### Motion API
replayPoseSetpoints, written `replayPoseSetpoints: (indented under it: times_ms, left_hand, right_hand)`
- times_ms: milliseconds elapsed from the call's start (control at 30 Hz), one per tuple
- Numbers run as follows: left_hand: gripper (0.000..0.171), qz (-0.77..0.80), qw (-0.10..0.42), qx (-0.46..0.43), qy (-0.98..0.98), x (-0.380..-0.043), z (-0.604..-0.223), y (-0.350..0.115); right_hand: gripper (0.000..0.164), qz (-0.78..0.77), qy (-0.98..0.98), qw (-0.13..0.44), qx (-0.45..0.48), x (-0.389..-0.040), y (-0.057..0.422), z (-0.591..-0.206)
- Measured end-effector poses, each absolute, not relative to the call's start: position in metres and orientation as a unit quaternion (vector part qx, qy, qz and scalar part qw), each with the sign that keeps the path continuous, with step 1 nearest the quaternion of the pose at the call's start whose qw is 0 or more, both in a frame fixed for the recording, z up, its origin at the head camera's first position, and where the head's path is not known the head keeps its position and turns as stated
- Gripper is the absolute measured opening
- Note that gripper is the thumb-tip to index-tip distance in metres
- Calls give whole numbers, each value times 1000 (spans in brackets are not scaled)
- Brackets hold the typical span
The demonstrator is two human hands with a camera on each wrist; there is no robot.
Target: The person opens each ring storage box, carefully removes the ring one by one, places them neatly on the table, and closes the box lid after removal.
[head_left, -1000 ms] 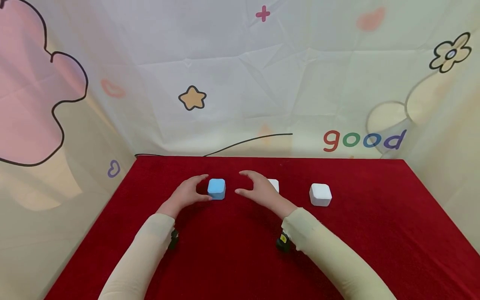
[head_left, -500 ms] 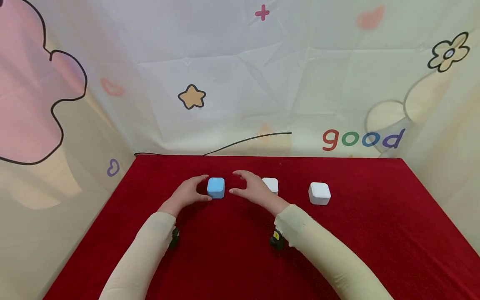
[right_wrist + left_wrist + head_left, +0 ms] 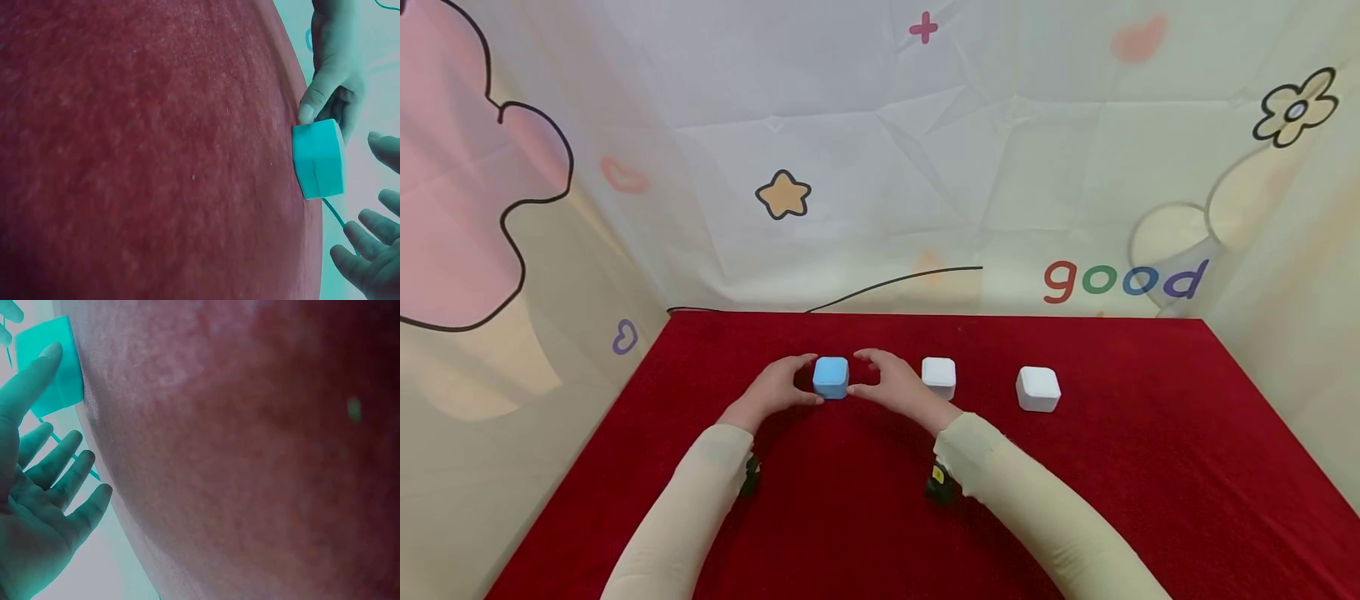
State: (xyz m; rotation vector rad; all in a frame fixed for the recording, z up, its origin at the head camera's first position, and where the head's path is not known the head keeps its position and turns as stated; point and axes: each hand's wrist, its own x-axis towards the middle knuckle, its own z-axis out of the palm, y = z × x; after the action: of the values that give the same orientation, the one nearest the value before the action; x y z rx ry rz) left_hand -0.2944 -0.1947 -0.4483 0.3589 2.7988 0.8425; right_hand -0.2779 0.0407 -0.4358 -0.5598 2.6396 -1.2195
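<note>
Two hands (image 3: 772, 387) (image 3: 899, 387), three cubes (image 3: 831, 378) (image 3: 939, 377) (image 3: 1038, 389).

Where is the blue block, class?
In the head view, the blue block sits just left of centre on red cloth, between left hand and right hand.

A wide table (image 3: 842, 525) covered in deep red, slightly fuzzy fabric narrows toward its straight far edge, with faint creases in its right-hand part. Toward the far side, three round-cornered blocks stand well apart in a loose row: a light blue block (image 3: 831, 378) left of centre, a white block (image 3: 939, 377) to its right, and a second white block (image 3: 1038, 389) farther right, set slightly nearer the viewer.
</note>
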Motion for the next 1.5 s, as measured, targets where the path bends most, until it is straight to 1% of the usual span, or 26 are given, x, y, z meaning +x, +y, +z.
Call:
replayPoseSetpoints:
  times_ms: [333,667,933,1500]
  left_hand:
    - [73,289,93,128,944,-298,-448,-195]
    - [69,289,86,143,943,-299,-452,-195]
    - [65,284,78,156,943,-300,-454,-195]
    - [60,275,77,172,943,-303,-457,-195]
  right_hand:
    - [63,-413,885,96,-193,-280,31,-438]
    - [62,-443,873,109,-174,-282,25,-448]
    - [61,-448,872,108,-165,-283,19,-449]
    - [61,-454,869,102,-167,-287,12,-453]
